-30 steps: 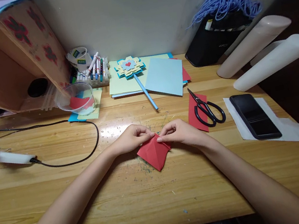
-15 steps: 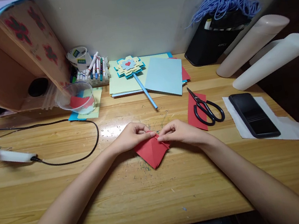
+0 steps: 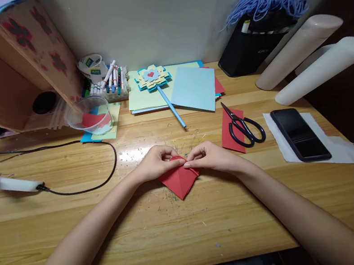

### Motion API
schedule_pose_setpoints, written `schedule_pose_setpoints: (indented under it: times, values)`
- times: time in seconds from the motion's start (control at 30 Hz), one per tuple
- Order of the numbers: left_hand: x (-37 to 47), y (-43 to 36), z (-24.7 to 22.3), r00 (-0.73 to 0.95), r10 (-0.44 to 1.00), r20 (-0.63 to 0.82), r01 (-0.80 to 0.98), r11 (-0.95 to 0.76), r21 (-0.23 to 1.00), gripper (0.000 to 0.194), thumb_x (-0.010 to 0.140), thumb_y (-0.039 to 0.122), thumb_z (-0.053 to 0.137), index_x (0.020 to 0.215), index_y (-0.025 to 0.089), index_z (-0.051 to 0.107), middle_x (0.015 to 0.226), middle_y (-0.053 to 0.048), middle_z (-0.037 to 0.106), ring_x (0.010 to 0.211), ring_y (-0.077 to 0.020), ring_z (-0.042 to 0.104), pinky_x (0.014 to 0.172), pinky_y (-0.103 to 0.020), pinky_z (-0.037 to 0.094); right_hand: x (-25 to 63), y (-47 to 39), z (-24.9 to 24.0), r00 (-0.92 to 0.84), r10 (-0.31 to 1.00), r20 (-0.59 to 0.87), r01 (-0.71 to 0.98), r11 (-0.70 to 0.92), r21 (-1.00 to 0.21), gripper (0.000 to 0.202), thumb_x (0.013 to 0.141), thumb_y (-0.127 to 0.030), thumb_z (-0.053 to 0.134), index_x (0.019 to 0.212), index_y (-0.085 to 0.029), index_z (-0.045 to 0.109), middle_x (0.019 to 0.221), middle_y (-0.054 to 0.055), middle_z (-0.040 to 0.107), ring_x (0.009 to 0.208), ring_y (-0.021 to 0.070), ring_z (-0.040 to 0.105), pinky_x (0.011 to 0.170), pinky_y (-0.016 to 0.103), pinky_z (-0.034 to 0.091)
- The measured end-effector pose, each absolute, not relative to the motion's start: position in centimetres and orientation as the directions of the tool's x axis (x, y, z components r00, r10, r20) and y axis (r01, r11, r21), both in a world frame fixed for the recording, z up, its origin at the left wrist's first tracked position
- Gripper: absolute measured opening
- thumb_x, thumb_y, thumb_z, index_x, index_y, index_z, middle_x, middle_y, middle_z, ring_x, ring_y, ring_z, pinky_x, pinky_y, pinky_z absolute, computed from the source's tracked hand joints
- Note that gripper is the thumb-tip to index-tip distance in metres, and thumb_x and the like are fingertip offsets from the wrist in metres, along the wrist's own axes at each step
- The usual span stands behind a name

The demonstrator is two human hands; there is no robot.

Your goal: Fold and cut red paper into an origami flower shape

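Observation:
A folded piece of red paper (image 3: 179, 181) is held just above or on the wooden table, one corner pointing toward me. My left hand (image 3: 156, 162) pinches its upper left edge, thumb on top. At the upper right edge, my right hand (image 3: 207, 158) pinches a narrow fold between thumb and fingers. Both thumb tips nearly meet near the paper's top. The fingers beneath the paper are partly hidden. To the right of my right hand, black-handled scissors (image 3: 247, 131) lie on another red sheet (image 3: 228, 135).
A paper flower (image 3: 153, 78) with a blue stick lies on coloured sheets (image 3: 195, 88) at the back. Markers (image 3: 114, 79) and a clear plastic bowl (image 3: 89, 116) stand back left. A phone (image 3: 300, 134) rests at right. A glue gun (image 3: 8, 183) and its cable occupy the left.
The two thumbs have come closer together at the paper's top edge, with the left thumb shifted slightly right. Both hands keep their hold on the red paper.

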State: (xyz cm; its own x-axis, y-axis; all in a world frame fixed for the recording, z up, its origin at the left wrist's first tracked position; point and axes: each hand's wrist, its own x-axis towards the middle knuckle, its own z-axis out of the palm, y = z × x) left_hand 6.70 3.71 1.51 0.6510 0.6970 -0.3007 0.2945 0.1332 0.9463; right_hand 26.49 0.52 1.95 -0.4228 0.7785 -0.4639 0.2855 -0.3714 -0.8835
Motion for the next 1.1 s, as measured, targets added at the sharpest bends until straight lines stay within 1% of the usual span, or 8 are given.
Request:
schedule_pose_setpoints:
  times: [0.1, 0.23, 0.43, 0.63, 0.8, 0.9, 1.0, 1.1]
  values:
    - [6.7, 3.7, 1.7, 0.630, 0.712, -0.312, 0.289, 0.159, 0.944, 0.027, 0.071, 0.037, 0.065, 0.063, 0.012, 0.060, 0.053, 0.003, 0.051, 0.047, -0.0057, 0.040, 0.045, -0.018, 0.026, 26.7, 0.6, 1.9, -0.456, 0.768, -0.450, 0.282, -0.354, -0.891, 0.025, 0.070, -0.039, 0.069, 0.068, -0.014, 0.069, 0.066, 0.002, 0.065, 0.059, 0.0103, 0.054, 0.056, 0.023, 0.039]
    - [6.7, 3.6, 1.8, 0.569, 0.749, -0.338, 0.241, 0.241, 0.940, 0.025, 0.068, 0.034, 0.067, 0.059, 0.013, 0.060, 0.053, 0.003, 0.052, 0.047, -0.0061, 0.042, 0.046, -0.019, 0.028, 26.7, 0.8, 1.6, -0.430, 0.799, -0.421, 0.283, -0.323, -0.903, 0.022, 0.069, -0.037, 0.070, 0.068, -0.015, 0.069, 0.067, 0.002, 0.066, 0.059, 0.0099, 0.055, 0.056, 0.023, 0.040]
    - [6.8, 3.5, 1.5, 0.508, 0.798, -0.323, 0.204, 0.253, 0.946, 0.024, 0.065, 0.035, 0.069, 0.057, 0.014, 0.062, 0.054, 0.002, 0.054, 0.050, -0.0081, 0.044, 0.050, -0.022, 0.030, 26.9, 1.0, 1.6, -0.501, 0.771, -0.393, 0.252, -0.305, -0.918, 0.014, 0.069, -0.027, 0.071, 0.078, -0.016, 0.071, 0.078, 0.003, 0.071, 0.069, 0.0116, 0.061, 0.067, 0.024, 0.047]
    - [6.8, 3.6, 1.5, 0.486, 0.811, -0.326, 0.165, 0.282, 0.945, 0.024, 0.064, 0.036, 0.070, 0.058, 0.014, 0.062, 0.055, 0.002, 0.055, 0.049, -0.0079, 0.043, 0.049, -0.022, 0.029, 27.0, 1.0, 1.8, -0.536, 0.752, -0.384, 0.195, -0.333, -0.923, 0.018, 0.071, -0.025, 0.068, 0.087, -0.015, 0.071, 0.081, 0.005, 0.071, 0.073, 0.0123, 0.063, 0.071, 0.026, 0.049]
    - [6.7, 3.7, 1.2, 0.453, 0.835, -0.313, 0.123, 0.289, 0.949, 0.029, 0.067, 0.040, 0.068, 0.062, 0.013, 0.061, 0.057, 0.001, 0.055, 0.051, -0.0081, 0.043, 0.049, -0.021, 0.029, 26.8, 0.9, 1.6, -0.469, 0.774, -0.425, 0.181, -0.387, -0.904, 0.018, 0.074, -0.031, 0.067, 0.075, -0.013, 0.067, 0.066, 0.003, 0.067, 0.063, 0.0110, 0.062, 0.066, 0.026, 0.051]
    - [6.6, 3.9, 1.4, 0.444, 0.841, -0.308, 0.136, 0.276, 0.951, 0.033, 0.071, 0.045, 0.064, 0.064, 0.013, 0.059, 0.058, 0.001, 0.053, 0.051, -0.0079, 0.042, 0.049, -0.021, 0.029, 26.7, 1.0, 1.5, -0.423, 0.807, -0.413, 0.146, -0.389, -0.910, 0.022, 0.071, -0.032, 0.069, 0.076, -0.012, 0.066, 0.065, 0.003, 0.067, 0.062, 0.0101, 0.061, 0.066, 0.025, 0.051]
    - [6.4, 4.1, 1.7, 0.465, 0.850, -0.248, 0.135, 0.209, 0.969, 0.032, 0.073, 0.045, 0.064, 0.074, 0.013, 0.061, 0.068, -0.002, 0.057, 0.058, -0.0097, 0.047, 0.053, -0.022, 0.035, 26.7, 1.3, 1.4, -0.340, 0.866, -0.366, 0.078, -0.362, -0.929, 0.026, 0.069, -0.035, 0.071, 0.079, -0.012, 0.066, 0.065, 0.002, 0.066, 0.060, 0.0094, 0.060, 0.063, 0.025, 0.052]
    - [6.3, 4.3, 1.7, 0.504, 0.830, -0.238, 0.166, 0.178, 0.970, 0.036, 0.066, 0.039, 0.072, 0.088, 0.012, 0.062, 0.078, -0.005, 0.060, 0.066, -0.0126, 0.052, 0.058, -0.024, 0.040, 26.8, 1.6, 1.3, -0.238, 0.923, -0.302, 0.026, -0.305, -0.952, 0.028, 0.068, -0.038, 0.072, 0.079, -0.013, 0.065, 0.064, 0.002, 0.066, 0.059, 0.0095, 0.060, 0.061, 0.024, 0.052]
